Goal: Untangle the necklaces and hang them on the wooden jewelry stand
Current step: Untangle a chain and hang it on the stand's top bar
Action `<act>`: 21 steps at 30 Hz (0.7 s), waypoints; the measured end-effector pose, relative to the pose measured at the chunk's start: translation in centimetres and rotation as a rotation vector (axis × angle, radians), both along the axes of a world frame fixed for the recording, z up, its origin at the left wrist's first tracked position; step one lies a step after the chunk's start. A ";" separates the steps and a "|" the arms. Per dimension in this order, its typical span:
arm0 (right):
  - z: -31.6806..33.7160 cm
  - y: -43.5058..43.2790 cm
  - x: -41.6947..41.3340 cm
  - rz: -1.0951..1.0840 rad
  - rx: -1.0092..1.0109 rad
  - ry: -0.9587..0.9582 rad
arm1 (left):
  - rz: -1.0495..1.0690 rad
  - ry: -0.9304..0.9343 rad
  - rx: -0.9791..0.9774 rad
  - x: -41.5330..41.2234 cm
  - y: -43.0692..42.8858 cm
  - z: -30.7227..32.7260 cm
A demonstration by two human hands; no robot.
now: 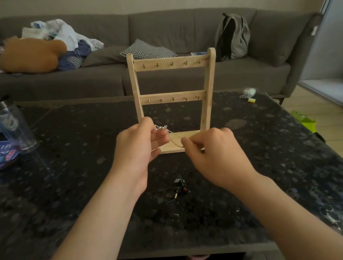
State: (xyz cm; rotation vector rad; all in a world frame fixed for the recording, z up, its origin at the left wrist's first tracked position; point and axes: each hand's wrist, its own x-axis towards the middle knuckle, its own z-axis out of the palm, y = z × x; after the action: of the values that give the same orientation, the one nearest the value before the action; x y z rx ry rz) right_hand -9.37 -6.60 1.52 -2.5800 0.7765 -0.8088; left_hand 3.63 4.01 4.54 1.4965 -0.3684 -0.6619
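One thin chain stretches slantwise, far-left to near-right, in front of the base of the wooden jewelry stand, pinched at each end by the left hand and right hand. Nearer, a dark tangle lies on the speckled table; a clear bottle stands far left.

The 2 bare arms reach forward, close together. The left hand is held up, fingers curled, pinching a thin chain. The right hand, palm down, seems to pinch its other end.
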 end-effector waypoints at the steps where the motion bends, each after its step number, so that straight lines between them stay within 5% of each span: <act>1: 0.0 0.0 0.0 -0.010 0.024 -0.011 | -0.018 -0.020 0.014 -0.1 0.0 0.0; 21: 1.0 0.2 -0.6 0.105 0.448 -0.374 | -0.306 -0.248 0.029 -0.4 0.9 -0.3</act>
State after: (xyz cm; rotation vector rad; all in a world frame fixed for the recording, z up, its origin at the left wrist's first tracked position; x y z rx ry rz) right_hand -9.97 -6.40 2.56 -1.9817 0.6165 -0.9252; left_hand 3.27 4.90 4.22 1.5693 -0.7927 -0.7246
